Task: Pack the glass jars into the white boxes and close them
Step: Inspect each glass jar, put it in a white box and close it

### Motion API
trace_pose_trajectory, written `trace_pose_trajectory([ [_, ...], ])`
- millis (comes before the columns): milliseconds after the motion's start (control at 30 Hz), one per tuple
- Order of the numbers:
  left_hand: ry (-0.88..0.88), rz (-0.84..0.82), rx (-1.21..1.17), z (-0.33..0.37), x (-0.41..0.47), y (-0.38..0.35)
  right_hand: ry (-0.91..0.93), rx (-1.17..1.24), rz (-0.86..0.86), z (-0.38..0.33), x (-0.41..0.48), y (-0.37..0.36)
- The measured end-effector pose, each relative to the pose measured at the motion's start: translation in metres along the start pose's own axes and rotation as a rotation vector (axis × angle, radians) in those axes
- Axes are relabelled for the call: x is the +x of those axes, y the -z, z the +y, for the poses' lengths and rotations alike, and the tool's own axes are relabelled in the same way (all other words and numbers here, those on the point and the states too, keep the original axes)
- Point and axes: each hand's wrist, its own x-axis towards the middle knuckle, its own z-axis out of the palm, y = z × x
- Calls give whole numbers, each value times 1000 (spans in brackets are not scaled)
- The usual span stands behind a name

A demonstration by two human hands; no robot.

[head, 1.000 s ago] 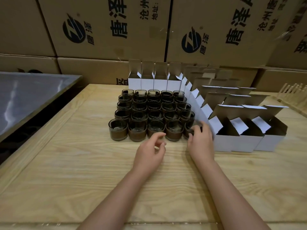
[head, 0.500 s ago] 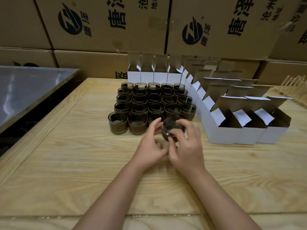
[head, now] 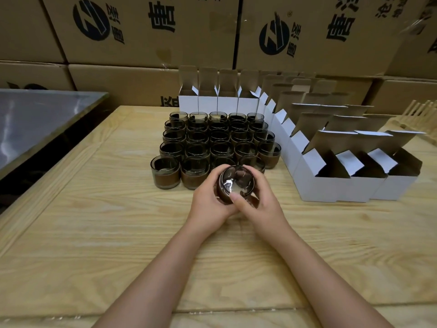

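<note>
A dark glass jar (head: 236, 183) is tilted with its mouth toward me, lifted just in front of the jar block. My left hand (head: 208, 202) cups its left side and my right hand (head: 262, 204) grips its right side, thumb across the lower rim. Several more dark jars (head: 212, 143) stand in tight rows on the wooden table (head: 118, 233). Open white boxes (head: 343, 183) with raised flaps stand to the right of the jars, and another row of white boxes (head: 212, 102) lines the back.
Large brown cartons (head: 153, 31) are stacked along the back wall. A metal-topped surface (head: 35, 124) lies at the left, with a dark gap beside the table. A wooden rack (head: 418, 117) sits at the far right edge.
My right hand took a jar from the front right of the block and brought it toward me. My left hand joined it, and the jar is now tipped with its mouth facing me.
</note>
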Motion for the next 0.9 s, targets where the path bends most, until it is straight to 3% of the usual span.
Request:
trace_pose_trajectory([
  [200, -42, -6, 44, 1, -1, 0, -33, 5, 51, 5, 3, -2],
  [567, -131, -83, 159, 5, -5, -8, -180, 114, 342, 5, 10, -10],
  [900, -135, -42, 39, 4, -3, -7, -202, 346, 258, 0, 14, -2],
])
